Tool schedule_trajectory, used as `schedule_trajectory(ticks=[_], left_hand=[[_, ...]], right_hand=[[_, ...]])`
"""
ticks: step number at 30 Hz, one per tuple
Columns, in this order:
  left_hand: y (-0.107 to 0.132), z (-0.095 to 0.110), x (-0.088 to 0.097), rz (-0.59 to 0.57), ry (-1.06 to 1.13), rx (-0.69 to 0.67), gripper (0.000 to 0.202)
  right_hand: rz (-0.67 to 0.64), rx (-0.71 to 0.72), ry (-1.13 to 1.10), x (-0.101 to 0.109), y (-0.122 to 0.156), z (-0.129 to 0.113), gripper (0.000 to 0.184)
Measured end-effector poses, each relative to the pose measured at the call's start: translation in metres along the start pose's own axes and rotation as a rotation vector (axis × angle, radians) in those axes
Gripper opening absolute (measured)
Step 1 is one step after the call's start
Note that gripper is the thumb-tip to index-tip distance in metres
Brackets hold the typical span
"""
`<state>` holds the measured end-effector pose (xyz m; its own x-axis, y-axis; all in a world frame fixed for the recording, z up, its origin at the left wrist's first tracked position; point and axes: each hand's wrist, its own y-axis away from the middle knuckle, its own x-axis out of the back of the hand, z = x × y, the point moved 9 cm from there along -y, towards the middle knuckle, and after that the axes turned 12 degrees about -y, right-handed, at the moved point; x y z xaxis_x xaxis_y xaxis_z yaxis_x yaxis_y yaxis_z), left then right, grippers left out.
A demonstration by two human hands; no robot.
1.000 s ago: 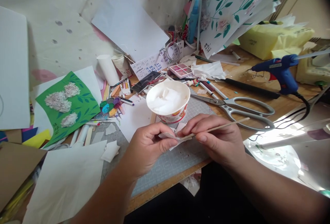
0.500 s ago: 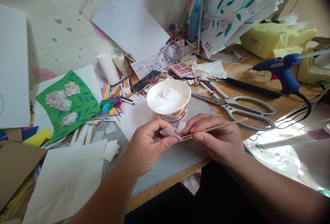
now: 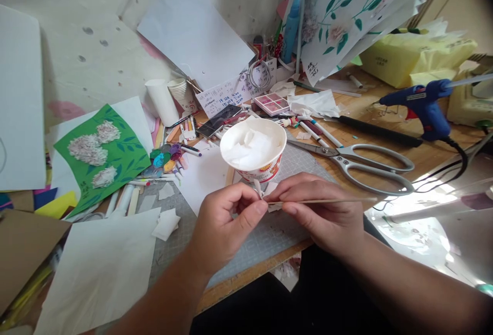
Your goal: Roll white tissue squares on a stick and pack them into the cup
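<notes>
My left hand (image 3: 233,217) pinches a small piece of white paper (image 3: 258,187) between thumb and fingers, most of it hidden behind the fingertips. My right hand (image 3: 323,206) is closed on a thin wooden stick (image 3: 335,201), which lies nearly level and points right. The stick's left tip meets the paper at my left thumb. Just beyond both hands stands a paper bowl (image 3: 262,168) with a red print, filled with white paper pieces (image 3: 252,147). Below everything lies a grey cutting mat (image 3: 246,253).
Large scissors (image 3: 346,163) lie right of the bowl, and a blue hot glue gun (image 3: 419,101) stands farther right. At left are a green card with paper flowers (image 3: 111,155) and a white sheet (image 3: 103,268). Pens, a phone (image 3: 220,121) and paper cups (image 3: 162,103) crowd the back.
The stick has swung from a slant to nearly level. The paper in my left hand has folded in around the tip, showing less than before, and my left thumb has shifted slightly upward.
</notes>
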<state>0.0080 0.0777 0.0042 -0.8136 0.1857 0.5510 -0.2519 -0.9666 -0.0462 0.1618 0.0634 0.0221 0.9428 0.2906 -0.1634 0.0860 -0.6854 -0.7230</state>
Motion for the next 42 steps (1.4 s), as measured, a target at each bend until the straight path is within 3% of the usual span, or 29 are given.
schedule_trajectory(ticks=[9, 15, 19, 27, 32, 35, 38, 40, 42], left_hand=[[-0.001, -0.012, 0.000, 0.045, 0.034, 0.149, 0.012], [-0.002, -0.010, -0.002, 0.011, 0.089, 0.156, 0.010], [-0.002, -0.017, -0.005, -0.023, 0.157, 0.199, 0.008], [-0.002, -0.023, -0.004, -0.126, 0.178, 0.231, 0.010], [-0.003, -0.024, -0.005, -0.166, 0.236, 0.254, 0.012], [-0.004, -0.027, -0.004, -0.153, 0.277, 0.266, 0.014], [-0.005, -0.029, -0.004, -0.151, 0.308, 0.272, 0.015], [-0.005, -0.028, -0.006, -0.161, 0.320, 0.265, 0.015], [-0.005, -0.026, -0.006, -0.161, 0.326, 0.255, 0.016]], right_hand=[[-0.015, 0.022, 0.052, -0.003, 0.003, 0.000, 0.014], [0.050, -0.038, -0.084, 0.003, 0.003, 0.010, 0.018], [0.122, -0.140, -0.258, 0.010, 0.008, 0.026, 0.020], [0.297, -0.430, -0.523, 0.023, 0.012, 0.054, 0.003], [0.431, -0.553, -0.557, 0.047, 0.006, 0.061, 0.017], [0.498, -0.527, -0.551, 0.066, -0.002, 0.057, 0.019], [0.554, -0.378, -0.461, 0.079, -0.020, 0.042, 0.017], [0.530, -0.242, -0.343, 0.077, -0.037, 0.029, 0.012], [0.418, -0.146, -0.149, 0.063, -0.055, 0.019, 0.002]])
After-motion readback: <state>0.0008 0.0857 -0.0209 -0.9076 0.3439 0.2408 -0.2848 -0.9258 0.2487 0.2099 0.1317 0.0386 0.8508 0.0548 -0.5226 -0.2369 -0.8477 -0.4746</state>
